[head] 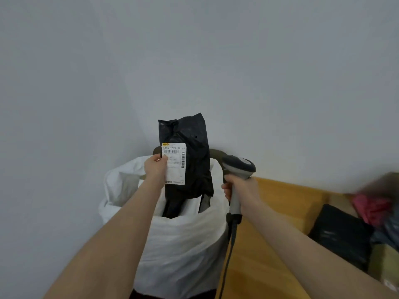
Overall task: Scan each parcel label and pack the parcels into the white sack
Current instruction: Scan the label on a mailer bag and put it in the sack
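Observation:
My left hand (155, 167) pinches the left edge of a black plastic parcel (192, 147), holding it upright above the mouth of the white sack (183, 244). The parcel's white label (174, 164) faces me. My right hand (239, 190) grips the handle of a grey barcode scanner (237, 169) just right of the parcel, its head level with the label. A dark parcel (172, 207) sticks up inside the sack, below the held one.
A wooden table (269, 223) lies to the right of the sack. Other parcels sit on its right side: a black one (341, 236), a pink one (371, 209) and more at the frame edge. The scanner's cable (226, 260) hangs down beside the sack. A plain wall stands behind.

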### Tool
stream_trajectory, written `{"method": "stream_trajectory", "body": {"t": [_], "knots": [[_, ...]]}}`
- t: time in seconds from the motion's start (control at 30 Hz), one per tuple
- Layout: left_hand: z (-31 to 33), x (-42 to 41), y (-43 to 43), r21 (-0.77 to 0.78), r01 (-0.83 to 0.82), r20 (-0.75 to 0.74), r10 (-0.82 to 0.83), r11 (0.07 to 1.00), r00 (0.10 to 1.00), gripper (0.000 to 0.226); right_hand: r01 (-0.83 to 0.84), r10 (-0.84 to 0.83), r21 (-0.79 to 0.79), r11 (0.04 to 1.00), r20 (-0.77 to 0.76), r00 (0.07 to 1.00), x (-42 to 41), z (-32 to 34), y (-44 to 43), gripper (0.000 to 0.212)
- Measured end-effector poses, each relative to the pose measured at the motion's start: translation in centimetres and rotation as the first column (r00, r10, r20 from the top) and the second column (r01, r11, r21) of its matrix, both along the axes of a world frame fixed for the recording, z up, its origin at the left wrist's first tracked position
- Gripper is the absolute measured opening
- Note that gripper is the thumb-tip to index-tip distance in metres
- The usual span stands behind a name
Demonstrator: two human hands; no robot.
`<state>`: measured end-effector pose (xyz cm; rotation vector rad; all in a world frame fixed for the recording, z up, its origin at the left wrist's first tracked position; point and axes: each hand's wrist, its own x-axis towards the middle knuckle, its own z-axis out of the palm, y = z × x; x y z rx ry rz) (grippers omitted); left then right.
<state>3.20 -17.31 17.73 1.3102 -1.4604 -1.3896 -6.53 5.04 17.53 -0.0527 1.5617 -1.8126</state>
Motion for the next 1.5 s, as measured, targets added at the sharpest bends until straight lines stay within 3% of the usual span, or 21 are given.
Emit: {"method": "stream_trajectory", "body": {"t": [0.1, 0.17, 0.23, 0.37, 0.5, 0.6, 0.7, 0.8, 0.9, 1.07, 1.13, 1.2, 1.27, 1.4, 1.5], "knots": [[-2.1, 1.1, -4.5, -0.018, 0.023, 0.121, -0.021, 1.000, 0.992, 0.027, 0.046, -0.048, 0.043, 0.998, 0.045, 0.998, 0.2, -1.3, -3.2, 0.006], [-4.7, 1.5, -5.6, -0.048, 0.119, 0.281, -0.101, 0.992, 0.954, 0.027, 0.084, -0.089, 0.088, 0.993, 0.052, 0.995, 0.2, -2.5, -4.2, 0.009], [-7.5, 1.5, -5.5, -0.063, 0.232, 0.471, -0.176, 0.971, 0.864, 0.036, 0.110, -0.117, 0.138, 0.984, 0.046, 0.992, 0.1, -3.7, -4.7, 0.011], [-10.7, 0.4, -4.4, 0.051, 0.346, 0.726, -0.273, 0.937, 0.631, 0.086, 0.139, -0.151, 0.200, 0.970, 0.050, 0.987, -0.4, -5.5, -5.1, 0.008], [-10.0, -1.2, -4.3, -0.146, 0.435, 0.858, -0.105, 0.888, 0.502, 0.094, 0.159, -0.178, 0.212, 0.964, 0.074, 0.981, -0.6, -6.4, -5.0, 0.005], [-7.9, -4.2, -3.4, -0.313, 0.554, 0.850, -0.033, 0.771, 0.526, 0.089, 0.198, -0.223, 0.218, 0.956, 0.100, 0.970, -1.0, -6.5, -4.2, 0.005], [-6.3, -8.7, -0.3, -0.378, 0.653, 0.798, -0.127, 0.657, 0.589, 0.075, 0.269, -0.299, 0.221, 0.937, 0.114, 0.947, -1.7, -6.4, -1.9, 0.007], [-5.9, -13.6, 5.2, -0.366, 0.751, 0.770, -0.275, 0.550, 0.576, 0.066, 0.349, -0.382, 0.250, 0.903, 0.096, 0.919, -3.1, -6.6, 2.2, 0.010], [-6.6, -17.2, 12.0, -0.274, 0.859, 0.750, -0.462, 0.433, 0.472, 0.062, 0.461, -0.499, 0.295, 0.837, 0.064, 0.864, -4.7, -7.0, 7.3, 0.011], [-10.8, -20.8, 23.2, -0.094, 0.961, 0.756, -0.609, 0.259, 0.238, 0.063, 0.566, -0.625, 0.390, 0.726, 0.031, 0.780, -7.6, -8.7, 16.5, 0.020], [-13.1, -21.7, 26.4, 0.011, 0.968, 0.731, -0.663, 0.249, 0.162, 0.067, 0.578, -0.650, 0.403, 0.710, 0.058, 0.758, -8.9, -9.6, 20.2, 0.020], [-15.3, -22.5, 28.8, 0.137, 0.945, 0.663, -0.736, 0.295, 0.134, 0.079, 0.597, -0.676, 0.422, 0.682, 0.054, 0.735, -10.4, -10.4, 23.7, 0.018], [-17.4, -23.1, 30.8, 0.271, 0.885, 0.561, -0.809, 0.378, 0.174, 0.093, 0.606, -0.690, 0.443, 0.661, 0.042, 0.722, -11.9, -11.3, 26.9, 0.017], [-20.2, -24.6, 33.3, 0.441, 0.755, 0.367, -0.865, 0.485, 0.342, 0.112, 0.622, -0.702, 0.449, 0.642, 0.017, 0.712, -14.6, -12.9, 30.9, 0.025], [-21.2, -25.7, 34.8, 0.448, 0.704, 0.381, -0.830, 0.551, 0.407, 0.101, 0.590, -0.674, 0.415, 0.692, 0.079, 0.735, -16.1, -13.9, 32.3, 0.027]]}}
